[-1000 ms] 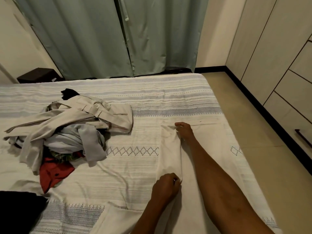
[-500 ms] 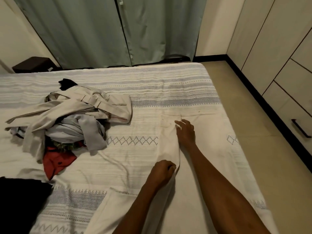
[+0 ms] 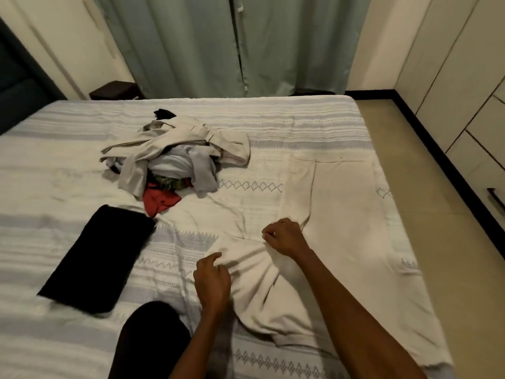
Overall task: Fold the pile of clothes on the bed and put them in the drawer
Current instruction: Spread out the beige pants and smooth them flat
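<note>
My knee (image 3: 153, 337), in dark cloth, rests on the bed (image 3: 54, 346) at about 7 o'clock, closest to me. Just past it both my forearms reach out over the cream garment (image 3: 341, 228) spread across the bedspread's right half, from 5 o'clock up toward 2 o'clock. My left hand (image 3: 211, 280) sits at the garment's bunched near-left edge, fingers curled with the thumb and forefinger closing on a fold of the cloth. My right hand (image 3: 284, 237) is a little farther out, fingers curled into the gathered cloth near its middle crease; exactly how much fabric it holds I cannot tell. At 9 o'clock lies one black folded garment (image 3: 95, 258), flat and apart from everything else, with bare bedspread all round it. Farther off, toward 11 o'clock, is one pile of clothes (image 3: 177, 154): a beige piece on top, pale blue-grey beneath, a red piece (image 3: 159, 199) poking out at its near edge, and a small black scrap at its far edge. The bed's right edge runs from 4 o'clock up to 1 o'clock, with a strip of open floor (image 3: 426, 203) between it and the wardrobe (image 3: 464, 77), whose drawer handle (image 3: 496, 199) shows at 3 o'clock. Two green curtains (image 3: 207, 45) hang beyond the bed's far edge at 12 o'clock.
</note>
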{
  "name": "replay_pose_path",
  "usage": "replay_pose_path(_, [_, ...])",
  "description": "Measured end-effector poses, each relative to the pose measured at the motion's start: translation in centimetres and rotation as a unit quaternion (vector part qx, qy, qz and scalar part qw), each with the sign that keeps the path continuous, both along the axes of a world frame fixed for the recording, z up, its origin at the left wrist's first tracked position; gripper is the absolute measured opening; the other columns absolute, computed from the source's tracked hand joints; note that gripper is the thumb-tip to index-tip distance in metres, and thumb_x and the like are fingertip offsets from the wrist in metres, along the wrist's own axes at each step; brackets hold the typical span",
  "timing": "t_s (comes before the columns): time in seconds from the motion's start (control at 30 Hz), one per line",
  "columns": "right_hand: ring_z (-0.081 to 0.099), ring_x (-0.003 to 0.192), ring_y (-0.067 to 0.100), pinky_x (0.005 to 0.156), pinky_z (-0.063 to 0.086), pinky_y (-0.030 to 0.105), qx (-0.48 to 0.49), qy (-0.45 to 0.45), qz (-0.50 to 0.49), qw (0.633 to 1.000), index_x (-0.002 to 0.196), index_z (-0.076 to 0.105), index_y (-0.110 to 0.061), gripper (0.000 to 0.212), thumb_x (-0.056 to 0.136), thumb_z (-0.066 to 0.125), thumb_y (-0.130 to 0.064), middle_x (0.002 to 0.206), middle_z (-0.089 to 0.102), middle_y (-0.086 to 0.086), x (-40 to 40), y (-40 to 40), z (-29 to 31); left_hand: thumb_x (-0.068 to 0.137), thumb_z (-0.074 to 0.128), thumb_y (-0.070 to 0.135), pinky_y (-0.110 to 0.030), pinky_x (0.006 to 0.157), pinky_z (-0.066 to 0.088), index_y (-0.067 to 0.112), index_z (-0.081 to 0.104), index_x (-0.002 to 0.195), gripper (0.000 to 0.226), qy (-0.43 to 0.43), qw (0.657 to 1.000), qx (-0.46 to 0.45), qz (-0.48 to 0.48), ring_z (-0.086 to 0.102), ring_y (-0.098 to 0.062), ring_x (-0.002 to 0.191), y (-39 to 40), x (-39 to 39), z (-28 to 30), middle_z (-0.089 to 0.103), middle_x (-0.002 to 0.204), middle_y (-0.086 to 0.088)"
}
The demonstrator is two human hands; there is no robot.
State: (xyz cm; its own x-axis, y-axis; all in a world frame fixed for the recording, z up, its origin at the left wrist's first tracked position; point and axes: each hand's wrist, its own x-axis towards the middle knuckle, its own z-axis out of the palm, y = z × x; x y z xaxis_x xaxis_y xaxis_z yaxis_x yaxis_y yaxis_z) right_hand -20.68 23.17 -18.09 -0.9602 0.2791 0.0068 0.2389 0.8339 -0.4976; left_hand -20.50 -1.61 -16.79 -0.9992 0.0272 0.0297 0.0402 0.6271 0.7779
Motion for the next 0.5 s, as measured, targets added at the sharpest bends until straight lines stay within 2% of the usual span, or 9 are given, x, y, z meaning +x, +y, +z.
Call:
replay_pose_path(0.07, [0.053,0.126,0.025,0.105,0.038,0.041,0.013,-0.059,0.013,0.998,0.119,0.07,-0.033,0.046,0.09,0.043,-0.056,0.12,0.071,-0.006,0.2,-2.4,0.6,0.088,0.059,0.016,-0.044,0.096,0.046,0.009,0.059,0.118,0.031,-0.053,0.996,-0.01,0.065,0.056,-0.037,0.107,-1.5,2.1,-0.3,0.057,0.117,-0.017])
replay_pose_path(0.13, [0.044,0.133,0.029,0.108,0.03,0.042,0.03,-0.104,0.01,0.994,0.132,0.061,-0.028,0.043,0.095,0.049,-0.047,0.135,0.062,0.001,0.2,-4.2,1.2,0.086,0.069,0.021,-0.044,0.094,0.048,0.001,0.052,0.119,0.042,-0.138,0.984,0.047,0.108,0.06,-0.039,0.106,-1.9,2.9,-1.1,0.061,0.115,-0.022])
replay_pose_path(0.2, [0.041,0.132,0.032,0.107,0.029,0.043,0.036,-0.136,0.014,0.99,0.135,0.058,-0.024,0.043,0.096,0.051,-0.042,0.139,0.059,0.005,0.3,-5.6,2.0,0.08,0.076,0.039,-0.04,0.087,0.053,-0.004,0.052,0.116,0.061,-0.245,0.956,0.11,0.118,0.064,-0.031,0.102,-1.9,2.7,-1.3,0.064,0.111,-0.016])
replay_pose_path(0.23, [0.041,0.131,0.033,0.107,0.029,0.043,0.037,-0.144,0.016,0.989,0.134,0.059,-0.023,0.043,0.096,0.051,-0.041,0.138,0.059,0.006,0.4,-6.0,2.2,0.077,0.077,0.047,-0.036,0.078,0.054,-0.006,0.055,0.112,0.067,-0.286,0.941,0.137,0.117,0.066,-0.028,0.098,-1.8,2.4,-1.2,0.066,0.109,-0.014])
replay_pose_path(0.27, [0.042,0.13,0.033,0.106,0.031,0.044,0.034,-0.151,0.016,0.988,0.133,0.06,-0.023,0.043,0.095,0.052,-0.043,0.137,0.059,0.006,0.4,-6.3,2.4,0.078,0.078,0.046,-0.032,0.066,0.054,-0.006,0.059,0.107,0.062,-0.316,0.925,0.177,0.114,0.067,-0.028,0.09,-1.6,2.2,-0.7,0.068,0.104,-0.013])
replay_pose_path(0.33, [0.044,0.129,0.034,0.105,0.034,0.044,0.017,-0.155,0.006,0.988,0.129,0.064,-0.023,0.044,0.094,0.054,-0.048,0.135,0.061,0.006,0.5,-6.7,2.9,0.083,0.079,0.026,-0.024,0.043,0.046,-0.003,0.063,0.095,0.035,-0.362,0.886,0.267,0.113,0.064,-0.025,0.065,-1.1,2.0,-0.1,0.068,0.083,-0.013])
replay_pose_path(0.37, [0.045,0.129,0.035,0.105,0.035,0.044,0.002,-0.157,-0.001,0.988,0.127,0.065,-0.023,0.044,0.093,0.055,-0.05,0.134,0.061,0.006,0.5,-6.9,3.1,0.085,0.076,0.016,-0.021,0.039,0.042,-0.002,0.064,0.089,0.022,-0.374,0.876,0.282,0.114,0.059,-0.023,0.058,-0.8,2.2,0.6,0.065,0.074,-0.013])
replay_pose_path(0.43, [0.047,0.127,0.033,0.103,0.035,0.044,-0.025,-0.166,-0.003,0.986,0.118,0.067,-0.023,0.039,0.091,0.057,-0.049,0.13,0.063,0.006,0.5,-7.0,3.8,0.086,0.069,0.007,-0.023,0.044,0.044,0.0,0.065,0.082,0.008,-0.349,0.888,0.277,0.115,0.054,-0.02,0.057,-0.4,2.5,1.6,0.061,0.067,-0.01])
replay_pose_path(0.5, [0.053,0.118,0.029,0.097,0.038,0.041,-0.067,-0.158,-0.003,0.985,0.101,0.065,-0.026,0.02,0.088,0.061,-0.042,0.119,0.066,0.004,0.6,-6.6,4.4,0.088,0.063,0.013,-0.029,0.056,0.041,0.01,0.057,0.074,0.015,-0.275,0.917,0.271,0.098,0.05,-0.018,0.061,0.1,3.1,2.5,0.055,0.068,-0.005])
